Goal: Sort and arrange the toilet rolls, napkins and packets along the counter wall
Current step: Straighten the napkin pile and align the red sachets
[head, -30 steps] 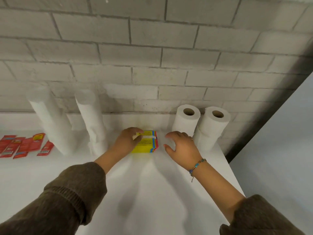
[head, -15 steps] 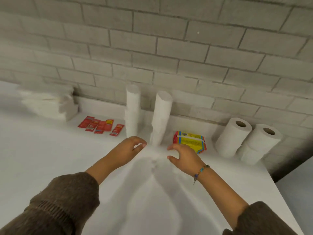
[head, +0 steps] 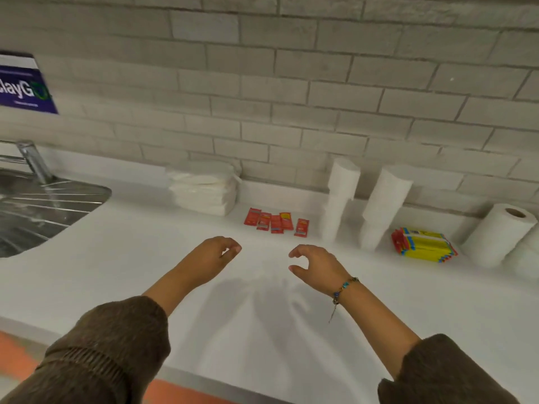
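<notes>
Napkins [head: 204,191], red packets [head: 275,223], rolls [head: 493,234] — lined along the wall [head: 291,112].

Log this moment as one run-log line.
left hand: empty | right hand: empty | red sachets: clustered near wall | yellow packet: flat on counter | napkin stack: against wall

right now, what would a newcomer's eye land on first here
The empty left hand and right hand hover over the white counter at centre. Along the wall behind them, red packets and a bright yellow pack further right stand out among the white napkins and toilet rolls.
</notes>
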The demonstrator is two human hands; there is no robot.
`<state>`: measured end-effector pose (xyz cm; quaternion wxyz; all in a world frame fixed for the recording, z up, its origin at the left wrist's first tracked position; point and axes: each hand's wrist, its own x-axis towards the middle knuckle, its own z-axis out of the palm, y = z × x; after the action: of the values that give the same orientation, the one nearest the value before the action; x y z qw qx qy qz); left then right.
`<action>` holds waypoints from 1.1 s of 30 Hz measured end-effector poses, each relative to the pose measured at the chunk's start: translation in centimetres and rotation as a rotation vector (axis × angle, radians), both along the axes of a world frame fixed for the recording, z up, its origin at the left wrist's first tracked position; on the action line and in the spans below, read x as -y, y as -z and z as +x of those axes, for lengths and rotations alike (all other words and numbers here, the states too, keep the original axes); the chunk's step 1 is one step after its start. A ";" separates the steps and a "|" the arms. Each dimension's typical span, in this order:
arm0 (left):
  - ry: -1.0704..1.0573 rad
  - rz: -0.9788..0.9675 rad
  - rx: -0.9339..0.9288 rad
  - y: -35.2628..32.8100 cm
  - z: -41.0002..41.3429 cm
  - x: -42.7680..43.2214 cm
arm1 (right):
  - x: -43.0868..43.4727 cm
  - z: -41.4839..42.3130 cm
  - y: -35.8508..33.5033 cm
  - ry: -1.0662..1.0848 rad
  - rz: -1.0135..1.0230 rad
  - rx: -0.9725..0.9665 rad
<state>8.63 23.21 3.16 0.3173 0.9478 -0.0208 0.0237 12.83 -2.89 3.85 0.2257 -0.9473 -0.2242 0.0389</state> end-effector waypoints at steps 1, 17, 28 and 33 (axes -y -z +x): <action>-0.001 -0.003 0.001 0.1 -0.2 -1.2 | -1.2 0.1 0.2 0.001 0.002 -0.006; 0.021 -0.025 -0.032 1.6 10.6 -22.4 | -20.5 11.2 2.6 0.078 0.025 -0.042; 0.033 -0.045 0.093 -1.1 21.8 -29.6 | -28.1 19.0 -0.2 0.274 0.187 -0.016; 0.074 -0.077 0.101 -2.1 26.3 -31.2 | -31.0 22.5 -1.7 0.401 0.308 -0.029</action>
<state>34.96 54.44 5.26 0.3529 0.9310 -0.0709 0.0607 35.31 28.11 5.57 0.3738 -0.9266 -0.0317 -0.0277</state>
